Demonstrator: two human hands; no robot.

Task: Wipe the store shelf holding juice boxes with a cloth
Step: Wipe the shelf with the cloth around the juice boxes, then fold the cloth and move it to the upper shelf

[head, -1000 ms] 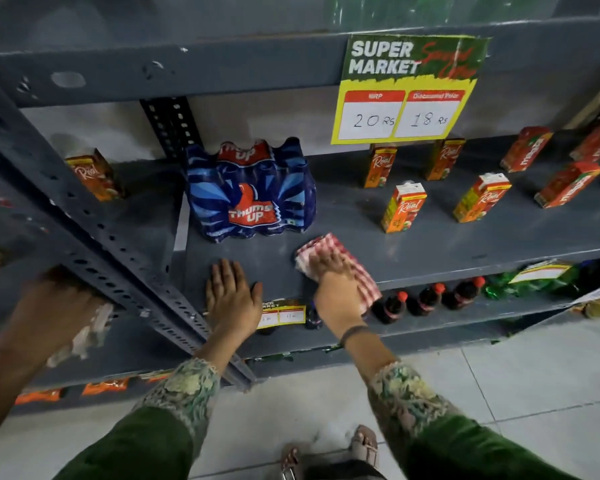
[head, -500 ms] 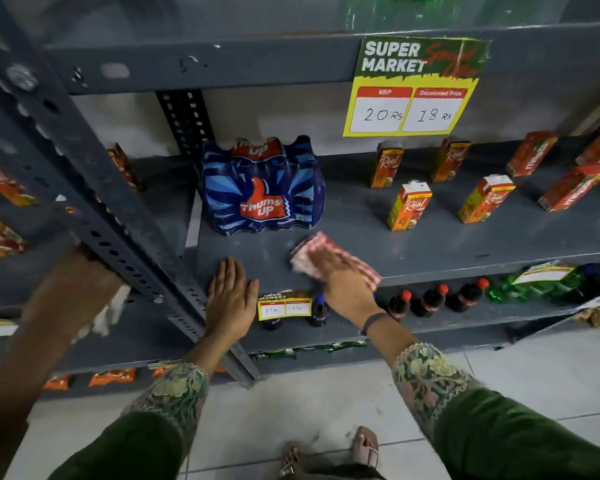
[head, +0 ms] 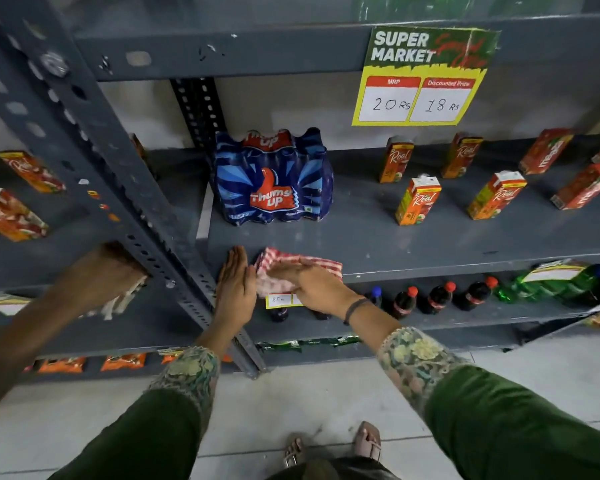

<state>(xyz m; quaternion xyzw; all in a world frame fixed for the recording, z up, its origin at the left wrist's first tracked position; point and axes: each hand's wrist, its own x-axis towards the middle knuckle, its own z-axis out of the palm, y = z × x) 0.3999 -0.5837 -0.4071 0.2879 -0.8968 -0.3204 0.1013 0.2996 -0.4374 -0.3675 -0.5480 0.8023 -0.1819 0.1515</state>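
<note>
A red-and-white checked cloth [head: 291,268] lies on the front edge of the grey metal shelf [head: 413,247]. My right hand [head: 312,289] presses flat on the cloth, fingers pointing left. My left hand [head: 234,285] rests beside it on the shelf edge, turned on its side, fingers straight, touching the cloth's left end. Several orange juice boxes stand further back on the shelf, the nearest one [head: 418,200] right of centre. A blue Thums Up bottle pack [head: 274,178] stands behind the cloth.
A slanted perforated upright [head: 118,188] divides the shelf bays at left. Another person's hand [head: 101,275] with a rag is on the left bay's shelf. Dark bottles [head: 437,297] line the lower shelf. A price sign [head: 423,77] hangs above.
My right hand has slid the cloth left and toward the shelf's front edge, up to my left hand. My left hand has tipped from palm-down onto its side.
</note>
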